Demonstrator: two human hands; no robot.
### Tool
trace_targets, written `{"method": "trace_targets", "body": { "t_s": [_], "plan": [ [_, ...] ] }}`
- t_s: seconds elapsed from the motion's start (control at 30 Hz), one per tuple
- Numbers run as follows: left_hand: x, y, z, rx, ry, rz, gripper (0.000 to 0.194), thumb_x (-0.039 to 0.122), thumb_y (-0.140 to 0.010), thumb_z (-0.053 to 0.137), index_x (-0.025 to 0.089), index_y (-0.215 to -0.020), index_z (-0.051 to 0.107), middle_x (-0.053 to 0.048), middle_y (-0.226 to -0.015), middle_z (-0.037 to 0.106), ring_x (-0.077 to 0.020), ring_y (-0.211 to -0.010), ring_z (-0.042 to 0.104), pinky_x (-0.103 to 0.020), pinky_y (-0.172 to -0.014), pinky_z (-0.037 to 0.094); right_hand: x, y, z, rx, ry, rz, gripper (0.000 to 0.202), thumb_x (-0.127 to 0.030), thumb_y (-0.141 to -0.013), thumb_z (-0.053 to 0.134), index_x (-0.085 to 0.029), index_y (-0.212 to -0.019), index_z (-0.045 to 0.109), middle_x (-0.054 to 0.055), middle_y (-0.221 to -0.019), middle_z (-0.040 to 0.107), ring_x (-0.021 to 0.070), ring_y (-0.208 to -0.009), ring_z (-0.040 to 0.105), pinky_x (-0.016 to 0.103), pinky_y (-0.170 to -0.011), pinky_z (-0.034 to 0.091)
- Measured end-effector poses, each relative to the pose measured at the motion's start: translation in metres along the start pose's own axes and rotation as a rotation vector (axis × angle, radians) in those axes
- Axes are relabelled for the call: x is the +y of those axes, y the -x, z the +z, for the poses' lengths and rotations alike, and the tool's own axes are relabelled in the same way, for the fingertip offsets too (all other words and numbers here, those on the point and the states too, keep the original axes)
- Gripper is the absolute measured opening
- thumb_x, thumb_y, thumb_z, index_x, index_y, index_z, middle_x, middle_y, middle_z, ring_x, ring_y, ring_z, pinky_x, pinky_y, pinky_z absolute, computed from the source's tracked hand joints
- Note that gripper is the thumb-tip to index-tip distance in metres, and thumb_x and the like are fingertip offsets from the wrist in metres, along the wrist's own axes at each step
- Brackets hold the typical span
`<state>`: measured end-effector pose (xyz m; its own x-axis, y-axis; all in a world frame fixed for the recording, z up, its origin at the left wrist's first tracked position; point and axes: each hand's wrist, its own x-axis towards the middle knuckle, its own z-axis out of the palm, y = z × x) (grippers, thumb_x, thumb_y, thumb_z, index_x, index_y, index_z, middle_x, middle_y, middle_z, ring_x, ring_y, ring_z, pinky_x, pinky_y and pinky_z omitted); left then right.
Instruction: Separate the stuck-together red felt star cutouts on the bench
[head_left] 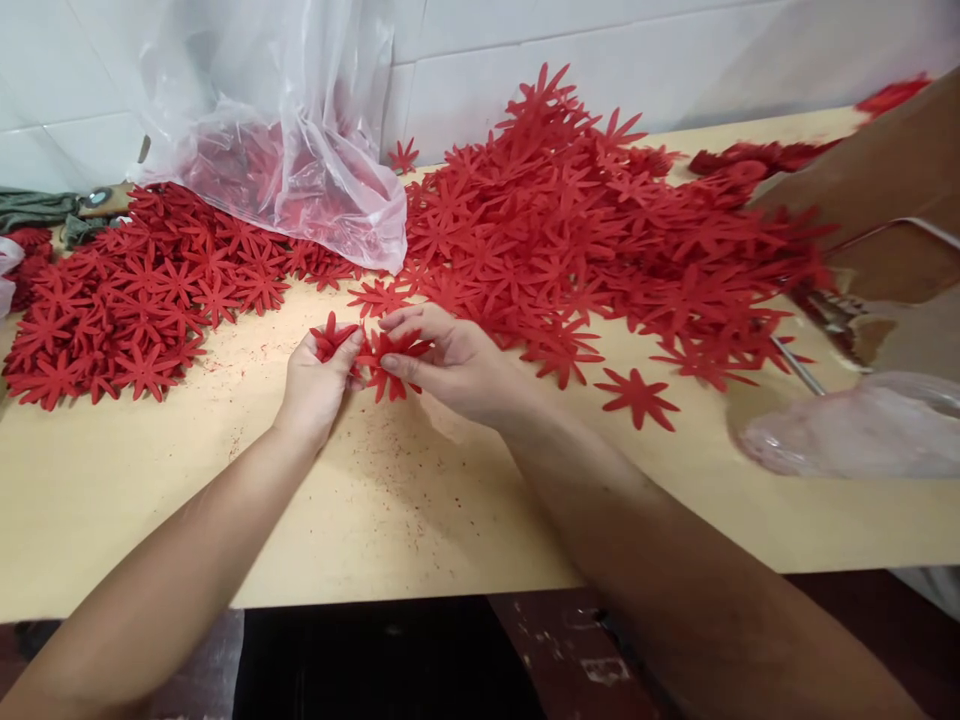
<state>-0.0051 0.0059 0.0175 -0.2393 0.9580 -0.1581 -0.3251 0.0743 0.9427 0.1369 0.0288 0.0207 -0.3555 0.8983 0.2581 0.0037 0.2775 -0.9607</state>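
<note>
Hands meet near the middle of the pale wooden worktop [420,520], both busy with red star-shaped flower cutouts. The left hand [315,385] is curled, its fingers [339,362] closed around a small bunch of red cutouts [330,338] whose petals stick out above the thumb. The right hand [450,365] lies just beside it, thumb and forefinger pinching another red cutout [390,362], which also touches the left hand's fingertips. Both held pieces sit slightly above the worktop surface, between the two big heaps.

A large pile of the same cutouts [585,220] spreads across the far right part of the worktop, reaching up against the white tiled wall [675,60]. A flatter pile [135,300] covers the far left side. Between them a clear plastic bag [300,130] slumps against the wall with more red pieces inside. One single cutout [637,395] lies alone, right of the right forearm. Red dust speckles the bare wood beneath the hands.

At the right edge a brown cardboard box [885,190] tilts over the pile, and below it lies a crumpled clear bag [855,430]. A thin metal rod [799,368] shows near the box; what it belongs to is unclear. Green cloth [37,208] lies at the far left.
</note>
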Motion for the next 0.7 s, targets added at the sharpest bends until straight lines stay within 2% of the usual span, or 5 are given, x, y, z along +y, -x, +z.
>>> {"method": "trace_targets", "body": {
  "t_s": [0.33,0.47,0.53,0.6,0.7],
  "plan": [
    [-0.003,-0.006,-0.001,0.000,-0.090,0.154,0.046,0.023,-0.044,0.084,0.016,-0.076,0.052,0.007,-0.066,0.057,-0.0055,-0.059,0.055,-0.020,-0.063,0.047,-0.005,0.005,0.016,-0.152,-0.030,0.047,0.008,-0.024,-0.071,0.068,-0.018,-0.075,0.065,0.005,-0.092,0.063,0.0136,-0.080,0.061,0.030,-0.075,0.052],
    [0.003,-0.007,-0.005,-0.033,-0.141,0.097,0.036,0.033,-0.059,0.078,0.015,-0.081,0.055,0.004,-0.066,0.060,-0.0050,-0.050,0.051,-0.018,-0.049,0.041,-0.008,-0.003,0.011,-0.088,0.068,0.078,0.007,-0.024,-0.076,0.061,-0.017,-0.075,0.060,0.004,-0.081,0.063,0.0133,-0.074,0.059,0.031,-0.072,0.052],
    [0.006,-0.006,-0.006,-0.065,-0.127,0.048,0.028,0.036,-0.069,0.070,0.015,-0.083,0.058,0.000,-0.069,0.063,-0.0059,-0.050,0.052,-0.018,-0.044,0.039,-0.006,-0.010,-0.007,0.068,0.213,0.073,0.011,-0.026,-0.080,0.058,-0.016,-0.075,0.058,0.004,-0.077,0.063,0.0140,-0.071,0.058,0.032,-0.070,0.052],
    [0.008,-0.003,-0.007,-0.082,-0.081,0.000,0.023,0.033,-0.075,0.064,0.014,-0.086,0.060,-0.003,-0.075,0.067,-0.0073,-0.055,0.057,-0.018,-0.045,0.041,-0.001,-0.015,-0.037,0.362,0.443,0.012,0.007,-0.023,-0.079,0.057,-0.016,-0.079,0.059,0.007,-0.085,0.062,0.0165,-0.078,0.059,0.036,-0.077,0.051],
    [0.009,0.000,-0.007,-0.081,-0.054,-0.049,0.015,0.022,-0.075,0.062,0.013,-0.087,0.060,-0.004,-0.079,0.069,-0.0077,-0.059,0.060,-0.018,-0.049,0.045,0.011,-0.019,-0.084,0.731,0.816,0.026,0.031,-0.017,-0.070,0.065,-0.014,-0.101,0.062,0.016,-0.113,0.057,0.0276,-0.112,0.053,0.050,-0.099,0.041]
  ]
}}
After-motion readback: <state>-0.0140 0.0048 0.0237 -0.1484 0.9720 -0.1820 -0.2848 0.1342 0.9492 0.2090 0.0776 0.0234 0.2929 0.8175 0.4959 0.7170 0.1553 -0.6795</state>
